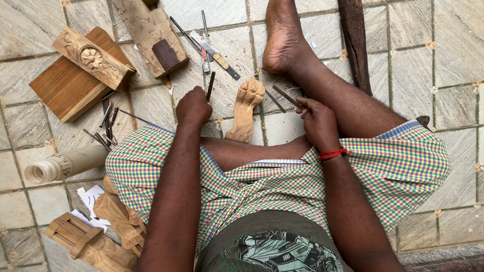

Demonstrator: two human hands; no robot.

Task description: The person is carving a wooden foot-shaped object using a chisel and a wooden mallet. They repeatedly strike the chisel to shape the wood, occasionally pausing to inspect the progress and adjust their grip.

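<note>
Two slim metal chisels, left hand (193,107), right hand (316,120), carved wooden paw (245,109)

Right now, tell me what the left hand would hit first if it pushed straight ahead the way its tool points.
The left hand holds a dark chisel pointing away from the body. Straight on, it would probably first meet the loose carving tools on the floor tiles, though depth is hard to judge. The carved wooden paw lies off to its right.

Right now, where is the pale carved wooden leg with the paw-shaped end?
The pale carved wooden leg lies on the tiled floor between the left hand and right hand.
</note>
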